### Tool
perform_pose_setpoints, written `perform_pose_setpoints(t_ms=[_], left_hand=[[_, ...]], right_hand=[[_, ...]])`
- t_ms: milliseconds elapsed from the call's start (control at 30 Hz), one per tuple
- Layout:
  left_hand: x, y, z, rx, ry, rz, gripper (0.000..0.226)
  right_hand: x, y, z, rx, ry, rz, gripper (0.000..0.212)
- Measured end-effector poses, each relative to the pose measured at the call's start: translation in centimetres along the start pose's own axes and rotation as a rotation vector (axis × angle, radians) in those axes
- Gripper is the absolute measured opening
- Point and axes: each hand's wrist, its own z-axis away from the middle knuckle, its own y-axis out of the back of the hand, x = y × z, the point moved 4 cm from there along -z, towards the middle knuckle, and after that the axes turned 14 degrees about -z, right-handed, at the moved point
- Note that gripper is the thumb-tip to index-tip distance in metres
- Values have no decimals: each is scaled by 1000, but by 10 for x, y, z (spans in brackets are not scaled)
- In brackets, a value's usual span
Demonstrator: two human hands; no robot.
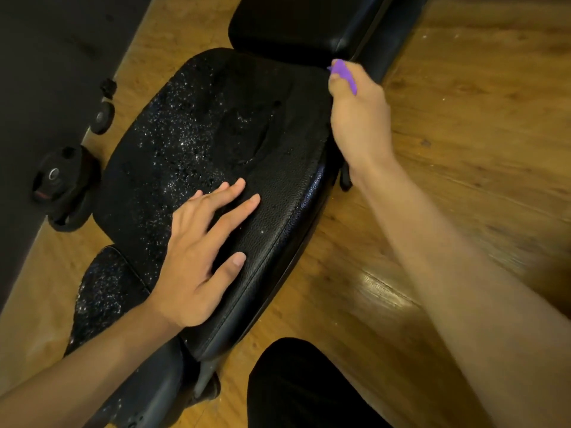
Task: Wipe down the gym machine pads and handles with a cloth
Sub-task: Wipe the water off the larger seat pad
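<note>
The seat pad (216,143) sits in the middle, above the wooden floor (463,149), with a second pad (293,26) just beyond its far end and a smaller pad (105,291) beside its near left corner. The left hand (197,267) rests flat on the seat pad's near part; the right hand (358,118) is at its far right corner, gripping a cloth (344,72) near the gap between the two pads. Weight plates (61,183) lie to the seat pad's left, beside a mat (46,72).

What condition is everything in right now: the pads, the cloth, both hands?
seat pad: droplets across its left part, right strip looks droplet-free.
small pad: speckled with droplets.
back pad: no droplets visible.
purple cloth: bunched, mostly hidden.
left hand: flat on seat pad, fingers spread.
right hand: grips purple cloth.
</note>
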Motion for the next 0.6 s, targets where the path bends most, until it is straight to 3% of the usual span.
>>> perform_pose_setpoints(t_ms=[167, 333, 600], left_hand=[[1, 1, 0, 13, -5, -5, 66], [-1, 2, 0, 5, -9, -6, 64], [0, 2, 1, 2, -18, -18, 65]], right_hand=[[9, -8, 62, 102, 114, -39, 51], [25, -25, 162, 63, 216, -67, 57], [9, -11, 86, 25, 182, 30, 58]])
